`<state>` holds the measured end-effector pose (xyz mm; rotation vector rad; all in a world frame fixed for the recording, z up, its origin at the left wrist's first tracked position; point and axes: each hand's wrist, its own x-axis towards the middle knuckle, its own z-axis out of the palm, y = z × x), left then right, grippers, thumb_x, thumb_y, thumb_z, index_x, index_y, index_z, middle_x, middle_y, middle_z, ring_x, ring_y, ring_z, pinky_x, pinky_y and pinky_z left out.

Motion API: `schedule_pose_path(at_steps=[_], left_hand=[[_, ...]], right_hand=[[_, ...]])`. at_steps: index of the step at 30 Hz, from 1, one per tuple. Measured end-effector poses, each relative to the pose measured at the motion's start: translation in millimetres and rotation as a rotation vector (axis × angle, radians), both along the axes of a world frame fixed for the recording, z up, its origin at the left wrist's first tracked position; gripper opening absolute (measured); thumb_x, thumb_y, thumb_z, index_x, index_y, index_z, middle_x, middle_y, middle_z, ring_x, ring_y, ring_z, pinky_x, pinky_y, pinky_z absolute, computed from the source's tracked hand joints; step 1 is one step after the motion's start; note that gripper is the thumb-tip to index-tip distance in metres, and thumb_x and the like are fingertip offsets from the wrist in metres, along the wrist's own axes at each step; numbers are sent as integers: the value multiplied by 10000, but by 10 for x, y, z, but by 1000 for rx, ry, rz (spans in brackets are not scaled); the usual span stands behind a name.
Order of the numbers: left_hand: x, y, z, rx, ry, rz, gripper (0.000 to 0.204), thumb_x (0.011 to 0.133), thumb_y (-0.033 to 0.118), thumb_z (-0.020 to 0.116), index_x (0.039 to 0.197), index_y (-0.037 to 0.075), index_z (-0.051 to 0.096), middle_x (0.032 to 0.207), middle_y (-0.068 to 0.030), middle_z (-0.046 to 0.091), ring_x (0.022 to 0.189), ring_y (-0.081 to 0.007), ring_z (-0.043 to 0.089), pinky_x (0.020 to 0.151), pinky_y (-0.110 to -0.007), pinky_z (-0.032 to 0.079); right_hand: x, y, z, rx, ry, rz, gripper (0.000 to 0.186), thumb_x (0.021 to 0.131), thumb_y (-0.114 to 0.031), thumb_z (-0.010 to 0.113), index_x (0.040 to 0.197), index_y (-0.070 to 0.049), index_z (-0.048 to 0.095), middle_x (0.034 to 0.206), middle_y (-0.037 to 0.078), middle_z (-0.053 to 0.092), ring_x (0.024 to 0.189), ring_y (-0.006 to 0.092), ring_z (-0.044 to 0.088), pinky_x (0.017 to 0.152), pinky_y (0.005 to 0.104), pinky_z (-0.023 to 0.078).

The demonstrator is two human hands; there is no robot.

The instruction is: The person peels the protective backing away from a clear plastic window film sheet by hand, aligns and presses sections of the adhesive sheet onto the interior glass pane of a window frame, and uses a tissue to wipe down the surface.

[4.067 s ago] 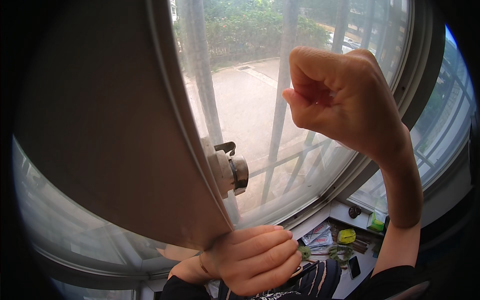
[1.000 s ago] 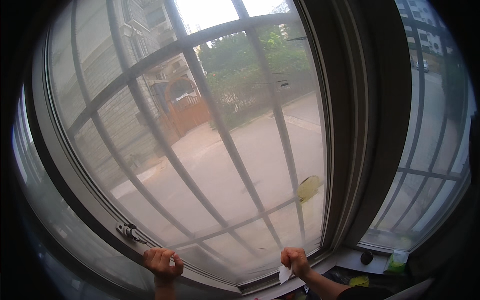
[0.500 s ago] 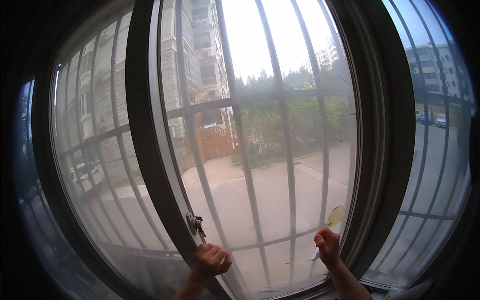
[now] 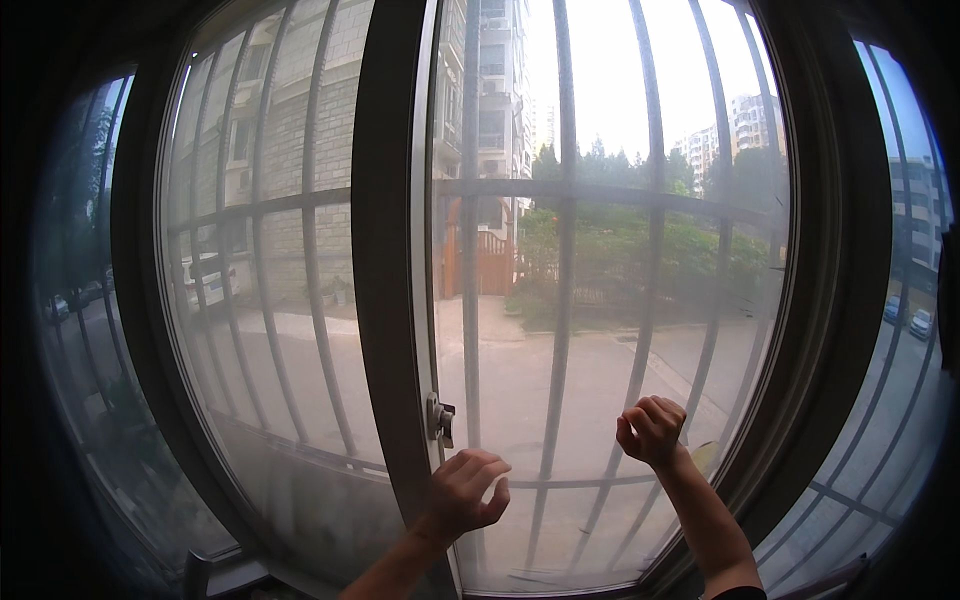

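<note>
My left hand (image 4: 466, 492) is raised before the window's dark upright frame (image 4: 385, 300), just below a metal latch (image 4: 440, 421). Its fingers bend forward with the thumb apart, and nothing shows between them. My right hand (image 4: 652, 430) is lifted in front of the hazy window pane (image 4: 500, 400), its fingers curled in tightly. Whatever it may hold is hidden inside the fist. Close by the right wrist, a pale yellowish rounded patch (image 4: 706, 458) shows partly behind the forearm.
Vertical metal bars (image 4: 560, 330) with crosspieces stand beyond the glass. Another pane (image 4: 280, 400) lies to the left, and a thick dark frame (image 4: 835, 290) borders the right side. Outside are a paved yard, an orange-brown gate (image 4: 493, 265), green shrubs and buildings.
The view has turned left. My right hand has risen, and the white scrap seen below it is out of sight. My left hand's fingers have loosened from a closer curl.
</note>
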<state>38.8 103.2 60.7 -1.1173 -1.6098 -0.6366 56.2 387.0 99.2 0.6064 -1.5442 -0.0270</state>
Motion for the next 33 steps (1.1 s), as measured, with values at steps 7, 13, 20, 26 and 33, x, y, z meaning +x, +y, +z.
schedule_pose_path(at_steps=[7,13,20,26,33], left_hand=[[-183,563,1087,30,-66,277,894,811,250,585,1439,-55,27,1504,-267,-44,1403,-403,-45,1118,-511,70],[-327,682,1375,31,-5,266,898,870,375,546,1431,-70,4,1492,-286,-74,1394,-419,-71,1119,-508,29],[-293,552,1368,-213,103,363,928,810,389,621,1441,-46,99,1516,-227,50,1420,-322,38,1138,-435,85],[-314,379,1515,-10,114,460,988,758,442,661,1440,-40,133,1520,-193,88,1415,-303,109,1131,-441,147],[-167,504,1221,-321,102,429,879,749,365,669,1398,-65,261,1491,-227,171,1399,-323,174,1113,-447,204]], right_hand=[[17,12,-11,-40,-23,29,184,642,-58,613,592,-98,440,517,32,418,415,188,437,387,295,335],[25,-7,2,-35,-39,22,197,644,-55,610,586,-95,426,515,35,397,406,194,418,387,302,329],[25,-14,8,-31,-22,12,195,653,-57,609,591,-95,428,516,35,402,410,192,423,391,301,329],[29,-8,9,-33,-32,10,194,650,-59,614,597,-96,432,519,35,413,415,193,426,393,297,332],[15,33,-1,-39,-52,35,178,638,-50,611,599,-90,442,517,32,411,409,182,419,389,290,328]])
